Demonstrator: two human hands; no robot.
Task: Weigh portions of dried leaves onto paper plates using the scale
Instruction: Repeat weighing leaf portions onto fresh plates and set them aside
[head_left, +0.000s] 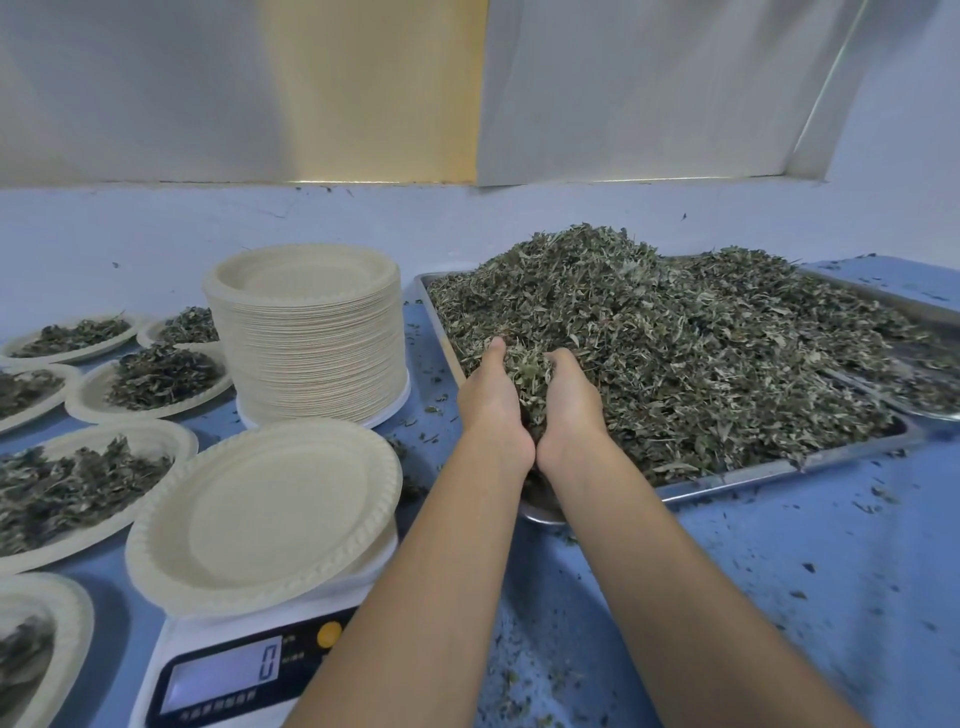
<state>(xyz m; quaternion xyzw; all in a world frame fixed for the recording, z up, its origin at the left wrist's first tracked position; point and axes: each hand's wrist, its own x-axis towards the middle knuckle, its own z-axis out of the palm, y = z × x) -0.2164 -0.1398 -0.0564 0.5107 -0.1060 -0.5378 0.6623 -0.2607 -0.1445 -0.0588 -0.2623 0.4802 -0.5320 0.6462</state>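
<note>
A big heap of dried leaves (675, 332) fills a steel tray (779, 470) at the right. My left hand (491, 402) and my right hand (571, 408) are cupped together at the heap's near edge, holding a clump of dried leaves between them. An empty paper plate (260, 514) sits on the white scale (249, 670) at the lower left. The scale's display (223, 675) reads 0. My left forearm crosses over the scale's right corner.
A tall stack of paper plates (306, 332) stands behind the scale. Several plates with leaf portions (78, 483) cover the left side. A second steel tray (930, 364) lies at the far right. Leaf crumbs litter the blue tabletop (805, 571). A wall rises behind.
</note>
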